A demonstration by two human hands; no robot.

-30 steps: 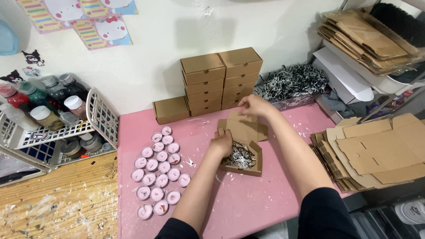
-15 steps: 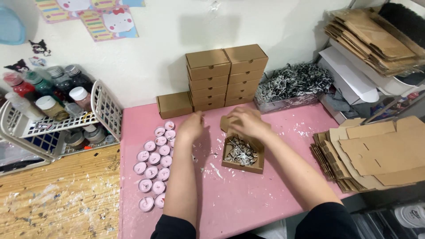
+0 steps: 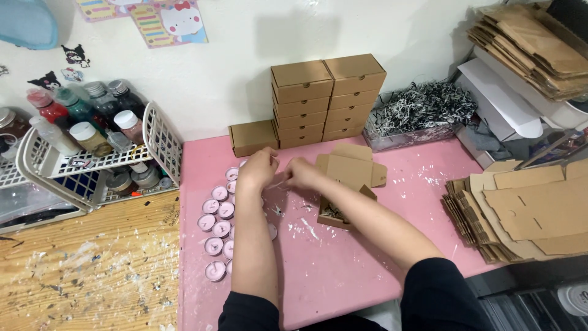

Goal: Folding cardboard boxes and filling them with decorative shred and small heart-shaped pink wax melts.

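Both hands met above the far end of the pink candle rows [image 3: 218,236], left hand [image 3: 257,168] nearer them, right hand [image 3: 301,173] beside it. Fingers curled; whether they pinched anything could not be told. The open box [image 3: 348,178] lay just right.

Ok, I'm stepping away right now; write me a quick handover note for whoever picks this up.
Left hand: over the top of the rows of small round pink candles, fingers curled, grasp unclear.
Right hand: meets the left hand, just left of the open brown cardboard box.
Open box: on the pink mat, lid flap back, shredded paper inside, no candle visible.
Done: two stacks of closed brown boxes at the wall, one more closed box beside them.
Left: many candles unboxed; flat box blanks wait at right.
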